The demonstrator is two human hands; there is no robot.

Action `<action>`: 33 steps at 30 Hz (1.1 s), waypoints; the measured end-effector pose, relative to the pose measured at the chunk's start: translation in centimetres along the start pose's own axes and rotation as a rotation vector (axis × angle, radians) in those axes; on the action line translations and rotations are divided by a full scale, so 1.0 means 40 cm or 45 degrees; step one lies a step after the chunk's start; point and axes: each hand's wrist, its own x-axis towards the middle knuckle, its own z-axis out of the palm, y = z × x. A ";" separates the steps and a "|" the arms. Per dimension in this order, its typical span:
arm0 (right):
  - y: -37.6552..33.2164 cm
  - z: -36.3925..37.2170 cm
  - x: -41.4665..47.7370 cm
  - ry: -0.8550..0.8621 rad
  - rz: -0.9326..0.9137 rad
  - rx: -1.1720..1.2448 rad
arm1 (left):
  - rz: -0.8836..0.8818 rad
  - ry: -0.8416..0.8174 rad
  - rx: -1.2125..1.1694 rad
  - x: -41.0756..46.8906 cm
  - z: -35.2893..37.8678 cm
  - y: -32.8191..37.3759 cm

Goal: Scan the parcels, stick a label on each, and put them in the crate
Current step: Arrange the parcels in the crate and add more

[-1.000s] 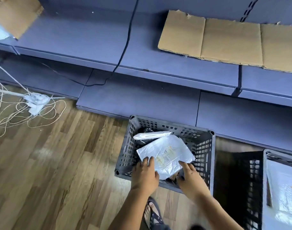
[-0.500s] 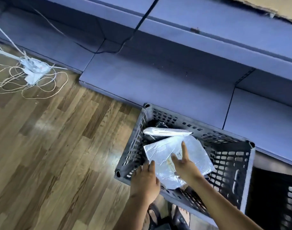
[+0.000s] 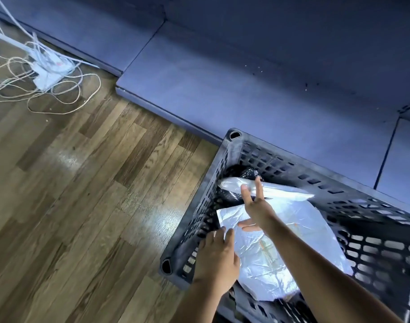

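At the far left a tangle of pale cords around a white power strip [image 3: 46, 74] lies on the brown wood-plank floor [image 3: 87, 206], which meets the flat blue-purple shelf base [image 3: 222, 89]. Right of that stands the dark grey perforated plastic crate [image 3: 233, 148], where the left hand [image 3: 219, 257] reaches over the near corner, fingers straight, tips on the edge of the large crinkled white plastic mailer parcel [image 3: 304, 229] lying inside. The right hand [image 3: 257, 208] is spread flat and holds nothing, its fingers over the slim white bagged parcel [image 3: 290, 193] and the black wrapped parcel [image 3: 248, 172] at the crate's far corner; contact cannot be told.
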 end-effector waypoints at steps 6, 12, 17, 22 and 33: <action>0.036 0.005 0.027 0.346 0.173 0.570 | -0.031 -0.078 -0.064 -0.013 -0.012 -0.026; 0.085 -0.058 -0.193 0.338 0.088 0.692 | -0.059 -0.109 -0.006 -0.116 -0.097 0.006; 0.000 -0.147 -0.494 0.222 -0.151 0.570 | -0.068 -0.012 -0.039 -0.272 -0.242 0.059; -0.123 -0.237 -0.805 0.110 -0.277 0.478 | -0.132 0.013 -0.071 -0.464 -0.460 0.089; -0.432 -0.350 -1.368 -0.098 -0.791 0.534 | -0.056 0.383 -0.125 -0.786 -1.047 0.165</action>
